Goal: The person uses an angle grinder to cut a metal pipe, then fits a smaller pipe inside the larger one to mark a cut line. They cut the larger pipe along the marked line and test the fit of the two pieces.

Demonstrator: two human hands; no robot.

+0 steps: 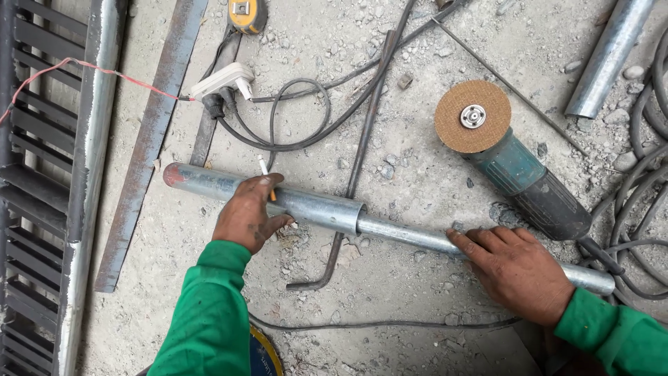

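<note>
Step in hand: fitting — a narrow grey galvanised steel pipe (410, 237) sits with one end inside a wider grey galvanised steel sleeve pipe (278, 198), and both hands steady the pair where it lies on the rubble-strewn concrete floor (417, 167).
Location of work: the joint of the two pipes lies below and left of the teal-bodied angle grinder with tan cutting disc (508, 160); the assembly runs from well left of the grinder to just under its black handle end.
Left hand (247, 216): palm down across the sleeve pipe, thumb under its near side, fingers over the top — grip closed loosely about the sleeve. A thin white stick with an orange tip (266, 177) is pinched between its fingers.
Right hand (518, 268): flat on the narrow pipe, fingers extended toward the joint — grip open, pressing, not wrapped.
Arms: both in green sleeves, entering from the bottom edge, forearms angled inward toward the pipes.
Next move, as judged: setting or marking the overlap calls for the sleeve held still while the narrow pipe is slid or turned along its axis; the bent dark steel rod (348, 209) passing under the joint may rock the work.
Nearby: yellow tape measure (247, 14) and white plug adaptor (226, 80), both well left of and above the grinder; black cables (299, 132) between.
</note>
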